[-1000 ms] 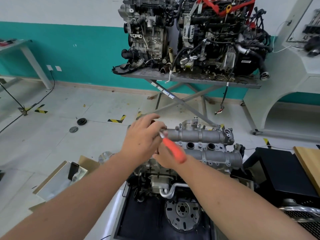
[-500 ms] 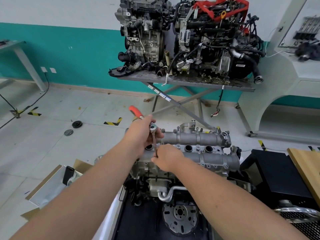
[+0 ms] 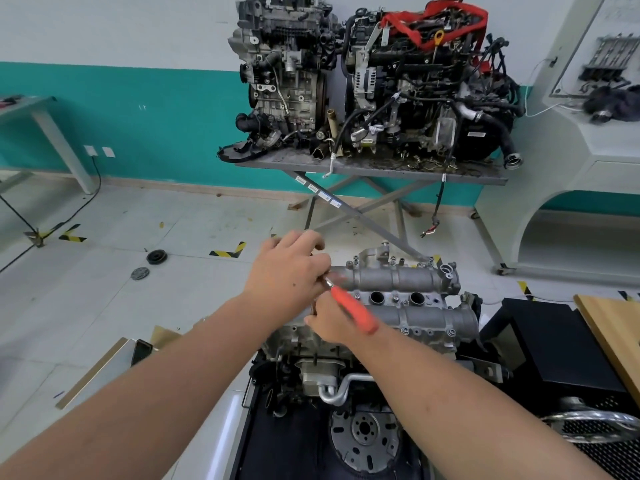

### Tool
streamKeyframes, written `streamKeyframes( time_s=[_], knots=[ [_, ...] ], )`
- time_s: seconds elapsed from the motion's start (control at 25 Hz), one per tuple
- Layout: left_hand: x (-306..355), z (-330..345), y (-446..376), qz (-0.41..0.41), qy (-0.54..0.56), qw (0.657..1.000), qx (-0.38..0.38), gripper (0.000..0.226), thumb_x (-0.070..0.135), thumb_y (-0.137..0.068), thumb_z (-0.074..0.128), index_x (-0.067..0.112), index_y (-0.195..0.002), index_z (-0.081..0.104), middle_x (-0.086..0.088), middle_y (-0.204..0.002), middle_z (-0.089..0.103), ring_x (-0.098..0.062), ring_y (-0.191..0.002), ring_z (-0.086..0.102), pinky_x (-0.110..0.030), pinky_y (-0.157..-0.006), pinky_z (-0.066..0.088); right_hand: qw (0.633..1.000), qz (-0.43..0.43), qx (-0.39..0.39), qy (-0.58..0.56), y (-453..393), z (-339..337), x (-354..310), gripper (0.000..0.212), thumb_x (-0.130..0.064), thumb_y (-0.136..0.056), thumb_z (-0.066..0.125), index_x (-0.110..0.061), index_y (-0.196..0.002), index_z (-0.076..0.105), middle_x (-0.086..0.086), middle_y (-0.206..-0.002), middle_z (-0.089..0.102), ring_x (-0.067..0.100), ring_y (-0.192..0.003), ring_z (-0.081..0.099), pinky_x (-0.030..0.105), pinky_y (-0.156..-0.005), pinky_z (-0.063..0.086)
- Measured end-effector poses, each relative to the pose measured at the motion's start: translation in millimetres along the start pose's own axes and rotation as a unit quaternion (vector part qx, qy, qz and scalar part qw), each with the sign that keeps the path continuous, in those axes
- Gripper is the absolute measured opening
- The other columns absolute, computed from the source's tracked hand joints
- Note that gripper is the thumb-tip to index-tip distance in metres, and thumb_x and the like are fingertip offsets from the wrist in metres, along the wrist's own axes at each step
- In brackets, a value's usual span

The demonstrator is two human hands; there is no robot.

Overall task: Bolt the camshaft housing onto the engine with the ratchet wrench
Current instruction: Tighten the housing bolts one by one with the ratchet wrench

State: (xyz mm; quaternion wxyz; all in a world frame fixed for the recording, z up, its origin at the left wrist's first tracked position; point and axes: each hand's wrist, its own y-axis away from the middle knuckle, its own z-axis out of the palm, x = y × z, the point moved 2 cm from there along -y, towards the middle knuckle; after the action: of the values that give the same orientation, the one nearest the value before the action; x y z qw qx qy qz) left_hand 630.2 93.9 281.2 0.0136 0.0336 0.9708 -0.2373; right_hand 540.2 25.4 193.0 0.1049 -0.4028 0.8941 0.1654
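Our left hand (image 3: pixel 289 278) gripped the ratchet (image 3: pixel 351 311) head; its handle had swung back over our right hand (image 3: pixel 334 327), pinching the extension at the housing (image 3: pixel 412 299): another tightening stroke.

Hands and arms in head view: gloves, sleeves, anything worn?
Nothing worn that shows. The left hand and right hand are bare, no gloves, no rings visible. Both forearms are bare up to the frame edge, with no sleeve, watch or band in view. The left hand has a small dark spot on its back.
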Motion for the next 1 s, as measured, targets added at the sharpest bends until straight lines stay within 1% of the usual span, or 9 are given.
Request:
streamKeyframes(
  time_s=[0.12, 0.16, 0.28, 0.36, 0.44, 0.56, 0.72, 0.92, 1.0],
  knots=[
    [1.4, 18.6, 16.3, -0.148, 0.315, 0.934, 0.082, 0.040, 0.052, -0.097, 0.042, 0.024, -0.107, 0.069, 0.002, -0.126, 0.059, -0.013, -0.113, 0.057, -0.033, -0.094, 0.046, 0.999, -0.007, -0.017, 0.044, -0.9, -0.7, -1.8, 0.009, -0.022, -0.096, 0.050, -0.016, -0.097, 0.056, 0.006, -0.097, 0.066, 0.030, -0.099, 0.064, 0.036, -0.076, 0.049],
    [5.9, 25.4, 18.6, -0.235, 0.447, 0.860, 0.079, 0.041, 0.053, -0.099, 0.036, 0.031, -0.112, 0.068, 0.003, -0.125, 0.062, -0.009, -0.111, 0.060, -0.031, -0.097, 0.048, 0.999, 0.008, -0.015, 0.040, -1.2, -1.3, -1.5, 0.018, -0.027, -0.098, 0.050, -0.015, -0.106, 0.060, 0.008, -0.105, 0.067, 0.030, -0.103, 0.063, 0.037, -0.078, 0.048],
    [16.3, 38.1, 14.1, -0.433, 0.736, 0.517, 0.059, 0.054, 0.056, -0.102, 0.035, 0.026, -0.087, 0.077, -0.007, -0.095, 0.075, -0.021, -0.089, 0.072, -0.040, -0.087, 0.055, 0.999, 0.037, -0.015, 0.032, -1.4, -2.0, -0.1, 0.028, -0.032, -0.098, 0.051, -0.013, -0.116, 0.060, 0.010, -0.114, 0.066, 0.031, -0.107, 0.062, 0.036, -0.077, 0.045],
    [7.0, 38.4, 4.7, -0.472, 0.771, 0.422, 0.070, 0.038, 0.045, -0.100, 0.050, 0.015, -0.087, 0.070, -0.006, -0.080, 0.072, -0.022, -0.074, 0.071, -0.034, -0.069, 0.056, 0.999, 0.034, -0.025, 0.024, -0.9, -0.8, 0.6, 0.020, -0.033, -0.098, 0.051, -0.015, -0.102, 0.059, 0.010, -0.106, 0.066, 0.030, -0.102, 0.062, 0.034, -0.073, 0.043],
    [-6.2, 33.1, -5.9, -0.489, 0.737, 0.465, 0.031, 0.023, 0.034, -0.099, 0.054, 0.013, -0.093, 0.061, -0.003, -0.072, 0.070, -0.020, -0.066, 0.070, -0.031, -0.058, 0.054, 0.998, 0.044, -0.039, 0.015, -0.7, 0.3, 2.0, 0.023, -0.036, -0.099, 0.051, -0.015, -0.089, 0.053, 0.006, -0.090, 0.060, 0.028, -0.094, 0.062, 0.034, -0.072, 0.043],
    [-18.8, 22.2, -19.7, -0.453, 0.638, 0.613, -0.106, 0.024, 0.030, -0.100, 0.048, 0.009, -0.101, 0.059, -0.004, -0.067, 0.068, -0.021, -0.067, 0.072, -0.032, -0.062, 0.055, 0.997, 0.051, -0.049, 0.014, -1.5, 1.5, 3.1, 0.029, -0.039, -0.100, 0.052, -0.017, -0.081, 0.051, -0.002, -0.075, 0.052, 0.023, -0.082, 0.058, 0.034, -0.071, 0.044],
    [-25.9, 2.9, -34.1, -0.358, 0.501, 0.754, -0.229, 0.032, 0.040, -0.101, 0.050, 0.012, -0.103, 0.066, -0.003, -0.074, 0.074, -0.013, -0.061, 0.070, -0.027, -0.058, 0.052, 0.997, 0.056, -0.046, 0.024, -1.7, 2.3, 3.6, 0.031, -0.040, -0.100, 0.053, -0.016, -0.080, 0.051, -0.003, -0.072, 0.051, 0.022, -0.078, 0.058, 0.034, -0.068, 0.044],
    [-23.6, -12.5, -46.9, -0.120, 0.141, 0.948, -0.258, 0.032, 0.040, -0.101, 0.047, 0.018, -0.084, 0.063, 0.000, -0.077, 0.063, -0.013, -0.059, 0.050, -0.028, -0.056, 0.040, 0.997, 0.031, -0.029, 0.058, -1.8, 1.8, 0.0, 0.030, -0.040, -0.100, 0.053, -0.012, -0.103, 0.062, 0.004, -0.090, 0.060, 0.027, -0.094, 0.063, 0.038, -0.077, 0.050],
    [-11.8, -9.4, -39.3, 0.033, -0.036, 0.986, -0.156, 0.032, 0.043, -0.101, 0.042, 0.022, -0.094, 0.064, 0.005, -0.088, 0.058, -0.012, -0.071, 0.052, -0.027, -0.065, 0.038, 0.998, 0.033, -0.019, 0.048, -2.0, 2.0, 1.1, 0.033, -0.040, -0.100, 0.054, -0.010, -0.109, 0.063, 0.008, -0.104, 0.065, 0.029, -0.101, 0.063, 0.038, -0.079, 0.049]
  ],
)
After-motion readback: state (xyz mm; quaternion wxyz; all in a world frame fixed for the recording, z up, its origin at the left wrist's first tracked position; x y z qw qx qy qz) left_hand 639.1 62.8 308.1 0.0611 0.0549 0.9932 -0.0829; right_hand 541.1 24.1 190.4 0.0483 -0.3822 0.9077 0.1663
